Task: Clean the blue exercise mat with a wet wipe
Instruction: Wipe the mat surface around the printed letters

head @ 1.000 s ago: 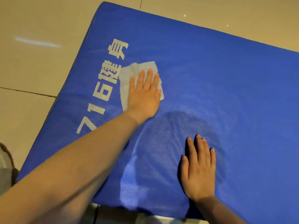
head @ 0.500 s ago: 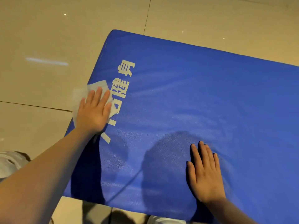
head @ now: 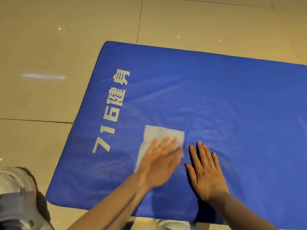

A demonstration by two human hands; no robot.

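Your blue exercise mat (head: 207,103) lies flat on the beige tiled floor (head: 49,39), with pale lettering (head: 114,112) reading "716" and Chinese characters along its short edge. Beside that print, your left hand (head: 159,165), blurred, presses flat with straight fingers on the white wet wipe (head: 159,138) spread on the mat. Just beside it, your right hand (head: 205,173) rests open, palm down. A grey shoe (head: 15,196) sits off the mat's near corner.
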